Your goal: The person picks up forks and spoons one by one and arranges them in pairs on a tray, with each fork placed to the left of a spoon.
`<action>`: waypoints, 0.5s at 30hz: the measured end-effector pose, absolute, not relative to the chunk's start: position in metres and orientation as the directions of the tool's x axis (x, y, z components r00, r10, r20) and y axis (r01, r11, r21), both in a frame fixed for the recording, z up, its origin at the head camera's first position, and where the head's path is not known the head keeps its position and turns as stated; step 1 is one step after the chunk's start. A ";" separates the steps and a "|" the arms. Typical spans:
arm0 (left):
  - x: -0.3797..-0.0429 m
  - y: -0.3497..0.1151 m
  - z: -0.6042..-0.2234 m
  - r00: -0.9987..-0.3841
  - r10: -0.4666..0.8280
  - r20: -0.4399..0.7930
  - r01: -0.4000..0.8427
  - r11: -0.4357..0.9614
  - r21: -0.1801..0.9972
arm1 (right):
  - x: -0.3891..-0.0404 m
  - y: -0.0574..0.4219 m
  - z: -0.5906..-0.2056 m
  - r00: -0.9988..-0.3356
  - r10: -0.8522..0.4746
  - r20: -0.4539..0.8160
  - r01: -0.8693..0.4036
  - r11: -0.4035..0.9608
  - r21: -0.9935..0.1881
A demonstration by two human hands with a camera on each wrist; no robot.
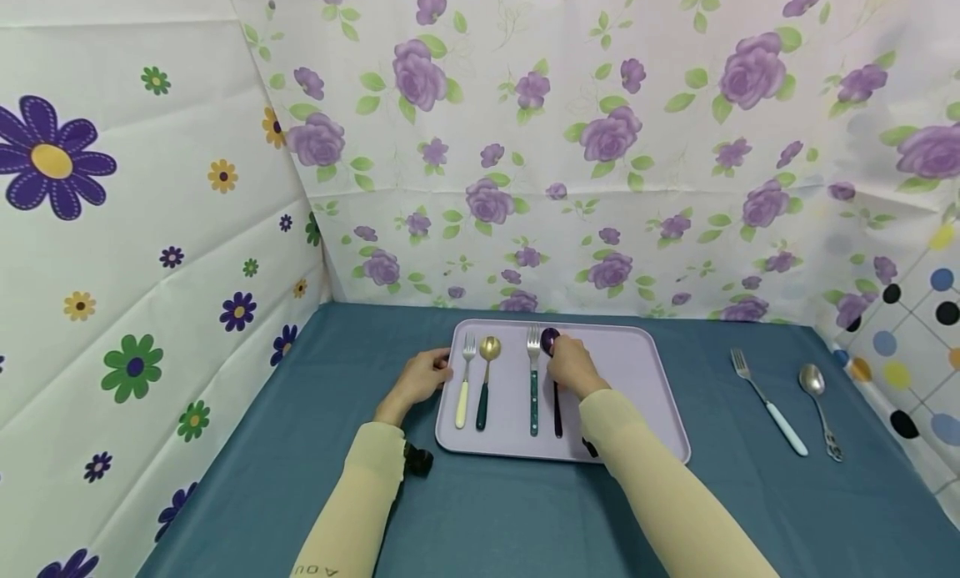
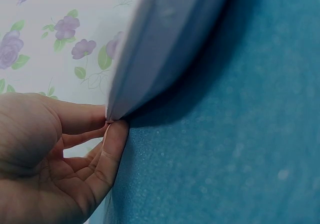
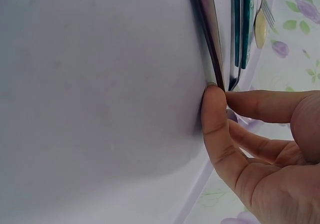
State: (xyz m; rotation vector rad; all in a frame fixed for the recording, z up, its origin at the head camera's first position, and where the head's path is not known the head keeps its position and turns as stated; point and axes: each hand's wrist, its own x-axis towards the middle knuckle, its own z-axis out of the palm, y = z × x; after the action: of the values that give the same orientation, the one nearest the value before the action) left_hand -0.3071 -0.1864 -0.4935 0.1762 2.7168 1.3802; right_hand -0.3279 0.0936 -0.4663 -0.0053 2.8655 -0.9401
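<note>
A lilac tray (image 1: 630, 361) lies on the blue-green cloth. My left hand (image 1: 417, 379) pinches its left rim between thumb and fingers, as the left wrist view shows at the tray's edge (image 2: 155, 43). Over the tray, my right hand (image 1: 576, 366) pinches a dark purple spoon (image 3: 209, 28) by its handle, the spoon's bowl pointing to the far rim. Left of that spoon lies a fork with a green handle (image 1: 534, 403). Farther left on the tray are a gold spoon with a dark green handle (image 1: 483, 407) and a fork with a cream handle (image 1: 462, 404).
Right of the tray, a fork with a pale blue handle (image 1: 786, 428) and a silver spoon with an ornate handle (image 1: 812, 379) lie on the cloth (image 1: 525, 520). Flowered sheets (image 1: 555, 161) hang behind and at the left; a dotted sheet (image 1: 926, 353) stands at the right.
</note>
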 end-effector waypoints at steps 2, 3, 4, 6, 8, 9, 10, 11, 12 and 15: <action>-0.307 -0.186 -0.493 -0.989 0.144 -0.027 0.064 0.586 0.807 | -0.328 0.094 -0.467 -0.992 -0.043 -0.120 0.036 0.810 -0.585; -0.307 -0.185 -0.493 -0.989 0.145 -0.025 0.065 0.587 0.807 | -0.327 0.094 -0.467 -0.992 -0.043 -0.120 0.035 0.812 -0.583; -0.306 -0.185 -0.493 -0.989 0.144 -0.026 0.064 0.587 0.807 | -0.327 0.094 -0.467 -0.992 -0.044 -0.119 0.034 0.813 -0.581; -0.307 -0.185 -0.493 -0.989 0.146 -0.028 0.064 0.586 0.808 | -0.327 0.095 -0.467 -0.992 -0.043 -0.120 0.035 0.812 -0.583; -0.307 -0.185 -0.493 -0.989 0.147 -0.029 0.064 0.587 0.807 | -0.328 0.096 -0.468 -0.992 -0.046 -0.121 0.034 0.808 -0.588; -0.307 -0.185 -0.493 -0.989 0.147 -0.030 0.062 0.587 0.807 | -0.328 0.097 -0.468 -0.992 -0.049 -0.119 0.031 0.805 -0.593; -0.307 -0.185 -0.493 -0.989 0.147 -0.032 0.061 0.587 0.807 | -0.329 0.097 -0.468 -0.992 -0.052 -0.113 0.026 0.804 -0.594; -0.308 -0.185 -0.493 -0.988 0.148 -0.032 0.062 0.588 0.806 | -0.330 0.098 -0.469 -0.993 -0.054 -0.109 0.022 0.800 -0.599; -0.307 -0.186 -0.493 -0.988 0.148 -0.032 0.062 0.589 0.806 | -0.330 0.099 -0.469 -0.993 -0.057 -0.105 0.018 0.797 -0.603; -0.307 -0.186 -0.493 -0.988 0.152 -0.033 0.063 0.589 0.806 | -0.329 0.104 -0.468 -0.995 -0.062 -0.075 -0.005 0.798 -0.603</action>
State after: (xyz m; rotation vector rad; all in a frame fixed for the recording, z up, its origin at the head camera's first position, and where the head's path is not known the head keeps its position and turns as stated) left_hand -0.3070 -0.1862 -0.4926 0.1843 2.7113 1.3690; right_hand -0.3289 0.1045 -0.4679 -0.0539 2.8920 -0.9692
